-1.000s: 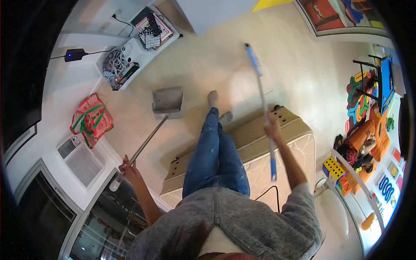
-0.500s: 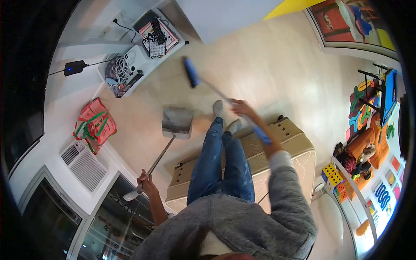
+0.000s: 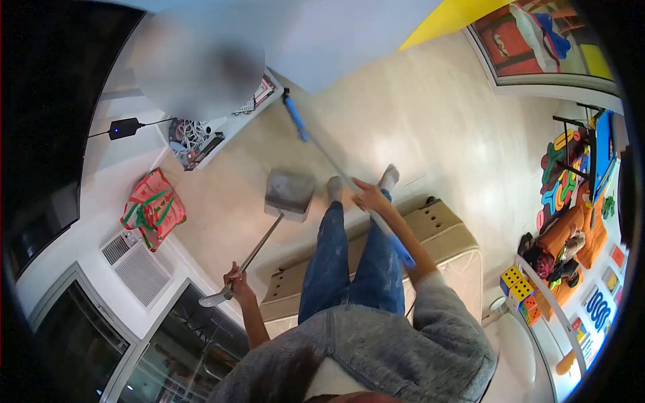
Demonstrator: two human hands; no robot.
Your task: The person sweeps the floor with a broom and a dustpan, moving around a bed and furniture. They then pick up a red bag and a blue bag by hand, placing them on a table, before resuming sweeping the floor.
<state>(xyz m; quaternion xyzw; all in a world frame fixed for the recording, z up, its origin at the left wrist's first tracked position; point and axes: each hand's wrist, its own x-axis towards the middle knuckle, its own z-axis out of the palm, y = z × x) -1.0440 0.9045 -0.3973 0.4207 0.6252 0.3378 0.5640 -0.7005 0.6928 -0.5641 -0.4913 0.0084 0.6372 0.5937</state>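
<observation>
My left hand (image 3: 240, 285) is wrapped round the long handle of a grey dustpan (image 3: 289, 190), near the handle's end. The pan rests on the floor left of my feet. Around the grey shaft of a broom (image 3: 333, 162) my right hand (image 3: 369, 197) is closed, and the shaft's blue end lies along my forearm. The broom's blue head (image 3: 295, 119) is at the floor beyond the dustpan, close to a white shelf unit's corner.
Behind my legs sits a beige mattress-like base (image 3: 440, 235). The white shelf unit (image 3: 235, 127) holds cables and papers. A red bag (image 3: 153, 205) lies near the air conditioner (image 3: 138, 266). Stacked dice blocks (image 3: 517, 285) stand at right. A blurred patch covers the upper left.
The broom head has turned more lengthwise and sits nearer the shelf corner. My right foot has stepped to the right. The view has shifted slightly, and a blurred patch has appeared at upper left.
</observation>
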